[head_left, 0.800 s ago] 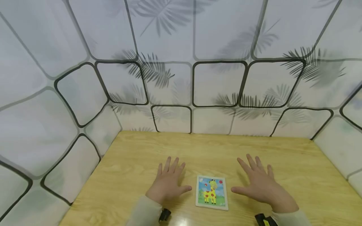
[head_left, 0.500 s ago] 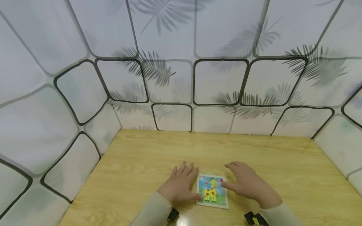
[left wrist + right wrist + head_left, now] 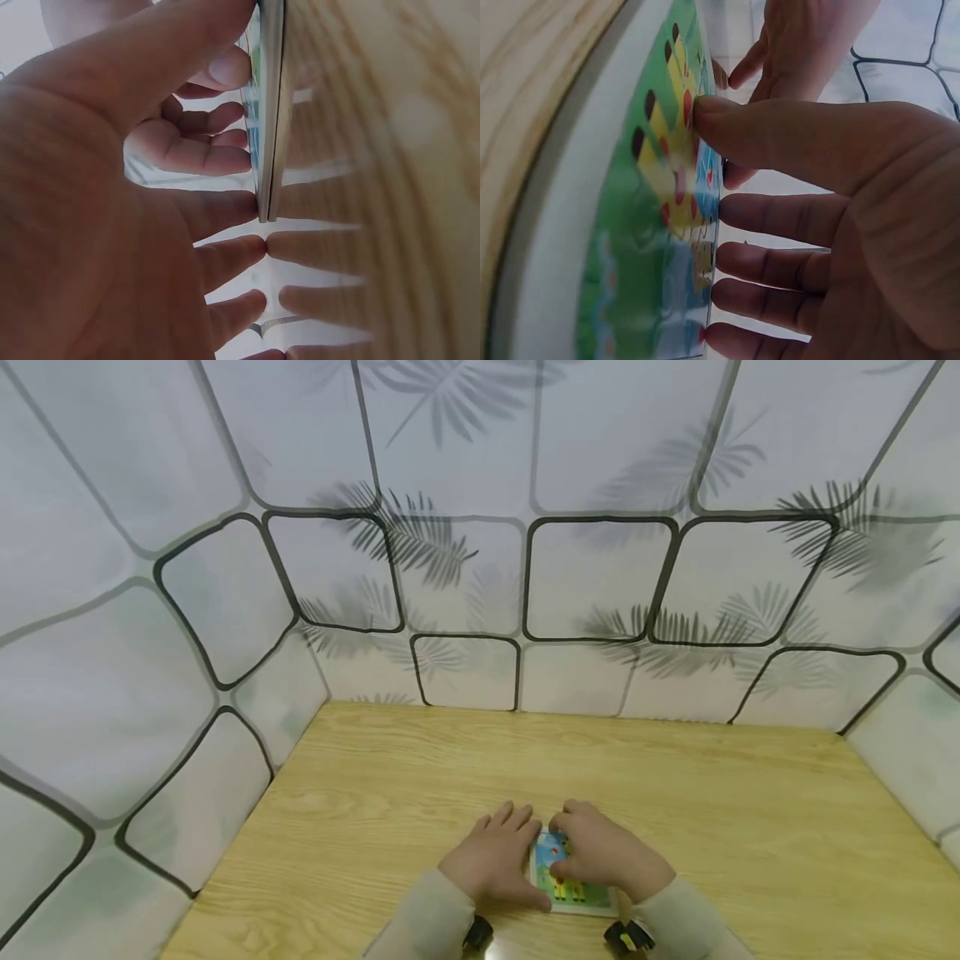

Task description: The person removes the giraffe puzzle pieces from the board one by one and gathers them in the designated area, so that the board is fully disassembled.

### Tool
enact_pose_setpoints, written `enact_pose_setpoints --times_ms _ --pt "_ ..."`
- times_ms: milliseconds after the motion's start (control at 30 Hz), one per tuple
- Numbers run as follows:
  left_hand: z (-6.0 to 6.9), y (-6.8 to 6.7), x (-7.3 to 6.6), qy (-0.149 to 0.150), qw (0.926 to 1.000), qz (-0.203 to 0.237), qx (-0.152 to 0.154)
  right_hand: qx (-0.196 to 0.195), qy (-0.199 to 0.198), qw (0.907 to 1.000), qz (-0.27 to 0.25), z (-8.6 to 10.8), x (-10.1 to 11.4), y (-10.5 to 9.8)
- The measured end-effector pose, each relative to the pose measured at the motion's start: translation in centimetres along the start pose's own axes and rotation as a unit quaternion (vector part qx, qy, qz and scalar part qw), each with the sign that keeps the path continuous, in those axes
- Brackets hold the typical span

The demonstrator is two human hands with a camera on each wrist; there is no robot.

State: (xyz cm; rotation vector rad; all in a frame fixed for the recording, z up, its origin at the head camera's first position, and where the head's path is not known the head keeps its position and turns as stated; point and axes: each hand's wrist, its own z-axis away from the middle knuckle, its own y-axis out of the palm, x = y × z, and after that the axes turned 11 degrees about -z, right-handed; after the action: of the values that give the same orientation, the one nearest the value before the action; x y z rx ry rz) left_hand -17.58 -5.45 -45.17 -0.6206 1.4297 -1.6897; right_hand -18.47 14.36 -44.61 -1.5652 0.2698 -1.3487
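A flat jigsaw puzzle [image 3: 542,868] with a yellow giraffe and a pale border lies on the table, partly hidden by both hands. My left hand [image 3: 487,864] rests at its left side with fingers spread. In the left wrist view, the left thumb reaches over the puzzle's edge [image 3: 274,112] and the index fingertip meets its corner. My right hand [image 3: 611,852] is over the puzzle's right part. In the right wrist view, the right thumb [image 3: 727,120] touches the giraffe picture and the other fingertips touch the surface farther along; seams between pieces show faintly.
The wood-grain tabletop [image 3: 390,777] spreads around the hands. Pale curtains [image 3: 585,577] with dark outlines and leaf prints stand behind and at both sides. A small black device sits at the left wrist [image 3: 478,933] and another at the right wrist [image 3: 628,937].
Both hands have come inward from either side of the puzzle. The right hand has moved left onto the picture, its fingers less spread; the left has moved right to the puzzle's edge.
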Motion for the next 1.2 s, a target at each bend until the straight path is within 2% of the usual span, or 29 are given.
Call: enact_pose_setpoints --times_ms 233,533,800,1200 --pt "0.3 0.0 0.1 0.002 0.9998 -0.02 0.008 0.01 -0.024 0.9995 -0.016 -0.7 0.2 0.3" --pt "0.6 -0.2 0.2 0.007 0.9997 -0.016 0.018 0.024 0.016 0.9988 -0.041 -1.2 0.7 0.8" --pt "0.4 0.0 0.3 0.01 0.9998 -0.012 0.012 0.037 0.017 0.9978 -0.052 -1.7 0.9 0.4" --pt "0.0 0.4 0.4 0.001 0.9998 -0.012 0.014 0.038 0.003 0.9959 -0.082 -1.5 0.9 0.2"
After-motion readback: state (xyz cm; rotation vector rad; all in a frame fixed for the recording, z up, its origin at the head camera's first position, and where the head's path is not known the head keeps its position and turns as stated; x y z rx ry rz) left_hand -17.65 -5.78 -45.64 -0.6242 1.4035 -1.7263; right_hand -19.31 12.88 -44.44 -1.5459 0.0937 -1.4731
